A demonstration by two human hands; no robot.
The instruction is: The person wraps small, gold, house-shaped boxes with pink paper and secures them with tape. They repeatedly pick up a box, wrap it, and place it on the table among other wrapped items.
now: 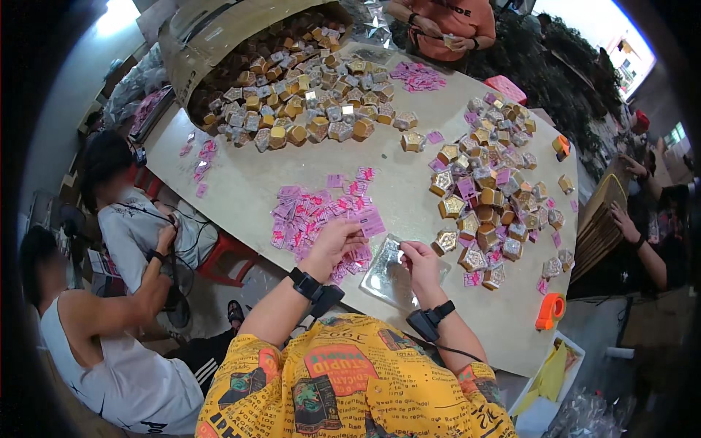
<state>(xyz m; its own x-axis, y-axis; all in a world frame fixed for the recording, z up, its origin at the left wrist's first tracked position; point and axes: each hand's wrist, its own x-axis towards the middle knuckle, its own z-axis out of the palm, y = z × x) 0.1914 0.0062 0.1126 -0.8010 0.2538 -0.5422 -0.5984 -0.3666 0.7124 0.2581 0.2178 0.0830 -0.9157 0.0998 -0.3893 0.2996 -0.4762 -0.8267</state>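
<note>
My left hand [339, 242] is closed, pinching a pink printed tag [372, 222] between thumb and fingers. It is over the right side of a loose pile of pink tags [299, 217]. My right hand [423, 264] is closed too, its fingertips pinched at the upper edge of a clear plastic bag [387, 276]. That bag lies flat on a shiny stack near the table's front edge; how many layers there are I cannot tell. Right of my right hand are gold-and-silver faceted boxes [472, 258] in clear wrap, with pink tags among them.
A large carton [175, 62] on its side spills many similar boxes onto the table [248, 175]. Orange tape dispensers [550, 312] sit along the right edge. A person in orange [467, 22] works across the table; two people sit at left. Another handles flattened cardboard [600, 219] at right.
</note>
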